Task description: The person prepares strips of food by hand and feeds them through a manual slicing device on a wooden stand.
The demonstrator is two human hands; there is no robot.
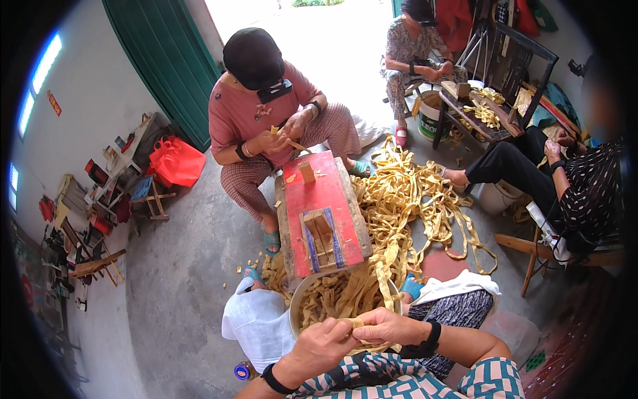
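My left hand and my right hand meet above my lap. Between their fingers they pinch a small folded piece of pale yellow strip. Just beyond them stands a round basin, holding short yellow-brown pieces and longer flat strips. One braided-looking strip hangs over the basin's right side. Part of the folded piece is hidden by my fingers.
A red-topped board carries a wooden block and a wooden holder. Yellow strips heap on the floor to its right. A person sits opposite; others sit right. A lidded jar stands at lower left.
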